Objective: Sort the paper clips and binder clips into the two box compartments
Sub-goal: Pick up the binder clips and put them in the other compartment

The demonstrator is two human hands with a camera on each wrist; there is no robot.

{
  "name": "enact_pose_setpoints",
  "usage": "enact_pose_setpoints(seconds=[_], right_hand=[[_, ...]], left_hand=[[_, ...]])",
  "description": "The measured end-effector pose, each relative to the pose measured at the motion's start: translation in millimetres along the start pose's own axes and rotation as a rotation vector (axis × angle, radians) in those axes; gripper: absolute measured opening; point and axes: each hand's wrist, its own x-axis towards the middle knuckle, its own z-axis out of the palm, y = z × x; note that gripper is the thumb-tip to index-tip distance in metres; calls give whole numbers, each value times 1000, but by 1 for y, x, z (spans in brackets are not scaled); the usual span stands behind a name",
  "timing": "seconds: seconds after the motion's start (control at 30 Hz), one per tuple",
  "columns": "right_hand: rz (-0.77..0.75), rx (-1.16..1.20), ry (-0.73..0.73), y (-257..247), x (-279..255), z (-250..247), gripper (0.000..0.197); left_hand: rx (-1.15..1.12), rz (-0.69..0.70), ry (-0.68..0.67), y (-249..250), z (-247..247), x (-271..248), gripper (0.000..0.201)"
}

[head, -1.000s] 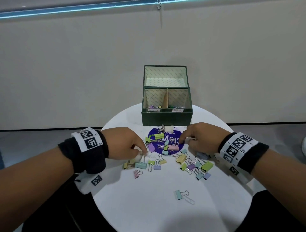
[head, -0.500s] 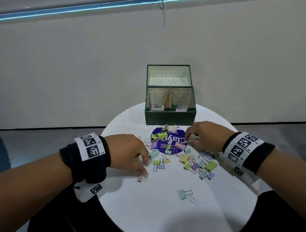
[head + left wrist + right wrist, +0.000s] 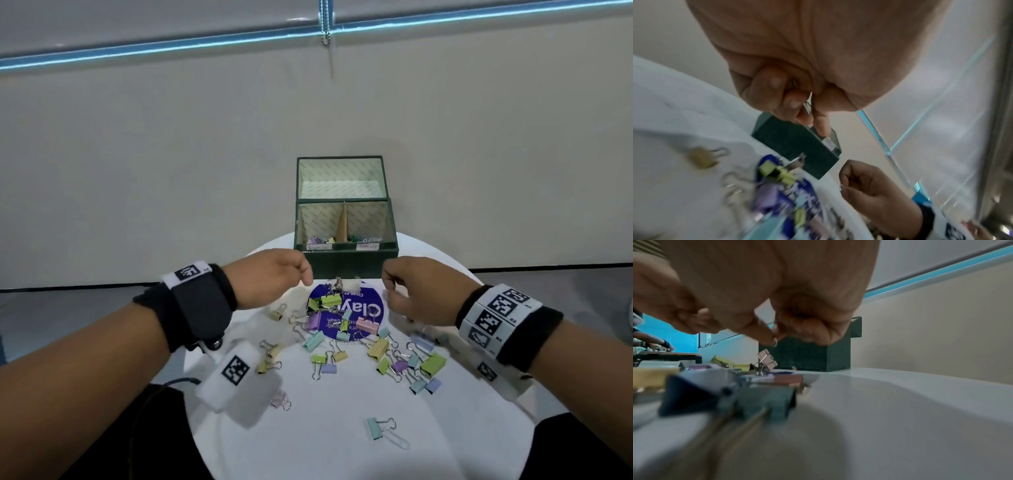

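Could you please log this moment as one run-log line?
left hand: pinching wire clip | right hand: pinching paper clip | green box: open | binder clips: on table

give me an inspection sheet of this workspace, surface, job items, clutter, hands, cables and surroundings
Surface: round white table.
Job's things: open green box, a few clips in both compartments; pastel binder clips scattered; paper clip near front edge.
Clutter: purple round sticker under the pile.
Hands: left hand pinches thin metal wire; right hand pinches a small wire clip.
Cables: black cable below left wrist.
Surroundings: beige wall, blue light strip.
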Motion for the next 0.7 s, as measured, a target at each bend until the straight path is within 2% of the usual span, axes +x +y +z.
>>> enact_pose_setpoints(seconds=[0.07, 0.17, 0.3, 0.33, 0.4, 0.5, 0.57, 0.63, 0.7], right_hand=[[-11, 63, 107, 0, 9, -12, 11], [50, 139, 209, 0, 32, -32, 11], [92, 107, 244, -2, 66, -48, 5], [105, 97, 231, -4, 71, -49, 4], [121, 64, 184, -5, 79, -52, 17], [108, -9, 166, -2, 77, -56, 36], [53, -17, 235, 1, 65, -56, 32], [-4, -5, 286, 5, 46, -54, 16], [-12, -54, 189, 10, 24, -49, 7]], left_hand=[[-33, 42, 62, 14, -6, 16, 28], [-13, 136, 170, 32, -9, 44, 25], [-8, 157, 331, 51, -6, 80, 19], [-48, 137, 338, 54, -5, 88, 20], [-120, 118, 291, 57, -2, 100, 28], [99, 135, 217, 54, -3, 104, 46], [74, 190, 217, 47, -5, 94, 56], [49, 272, 258, 36, -6, 78, 44], [180, 296, 255, 19, -7, 59, 22]])
